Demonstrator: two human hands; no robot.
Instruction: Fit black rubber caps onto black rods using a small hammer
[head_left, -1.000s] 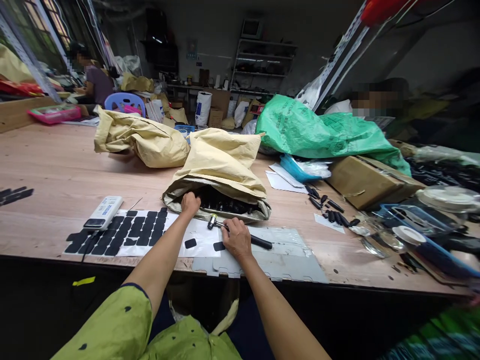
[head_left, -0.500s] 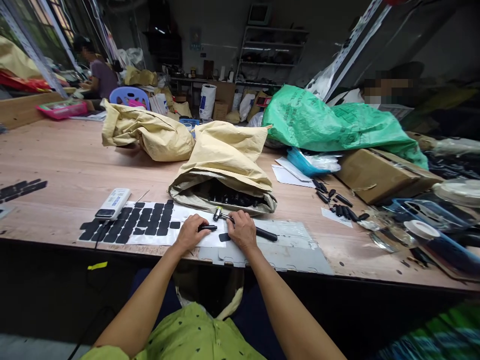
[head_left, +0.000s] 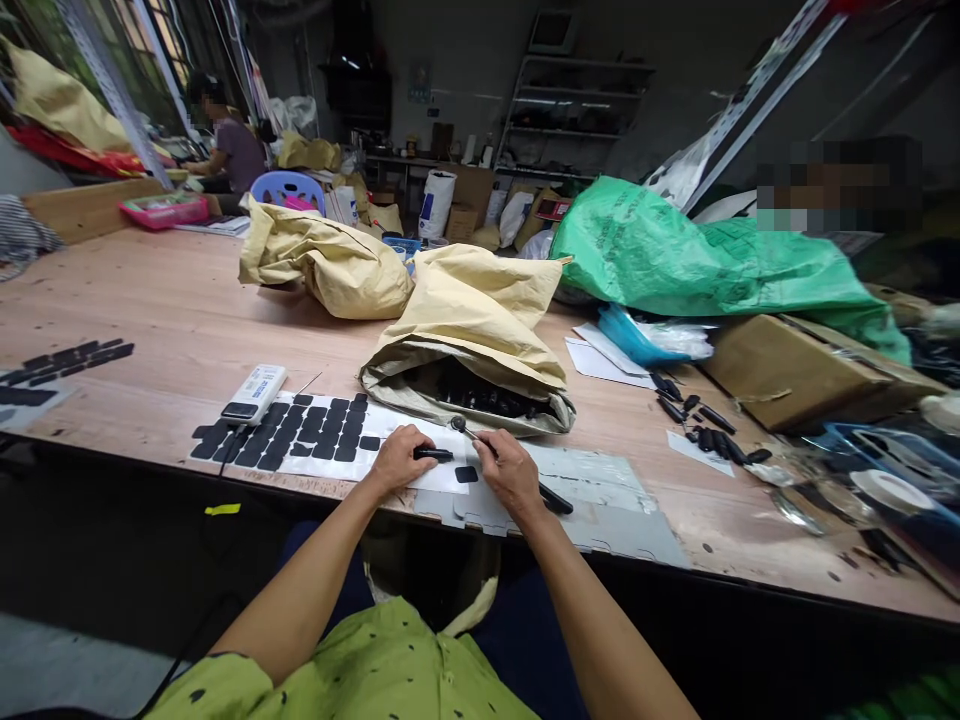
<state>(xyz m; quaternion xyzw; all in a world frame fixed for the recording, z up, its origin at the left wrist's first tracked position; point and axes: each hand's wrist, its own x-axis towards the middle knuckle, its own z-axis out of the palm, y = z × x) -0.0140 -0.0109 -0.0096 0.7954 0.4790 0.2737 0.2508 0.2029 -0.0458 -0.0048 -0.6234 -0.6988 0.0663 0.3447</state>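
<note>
My left hand [head_left: 403, 459] is closed on a small black cylindrical part [head_left: 435, 454], low over the white sheet. A small hammer is in my right hand [head_left: 510, 472]; its round head [head_left: 458, 424] points up and left, and its black handle [head_left: 556, 499] sticks out beyond the palm. Between my hands one black rounded patch [head_left: 466, 474] lies on the sheet's edge. To the left, rows of black patches [head_left: 281, 437] cover the white sheet [head_left: 307, 466]. Right behind my hands lies an open cream sack [head_left: 480, 318] with dark pieces inside its mouth.
A white device [head_left: 259, 390] with a cable stands at the left. Another cream sack [head_left: 330, 265] lies behind. A green sack [head_left: 697, 250], a cardboard box [head_left: 802, 370] and loose black parts [head_left: 705, 437] are on the right. A person [head_left: 238, 150] sits far left.
The view has turned, shifting the bench rightward. My right hand has lifted and tilted the hammer, uncovering more of the black patch. My left hand still holds the black part.
</note>
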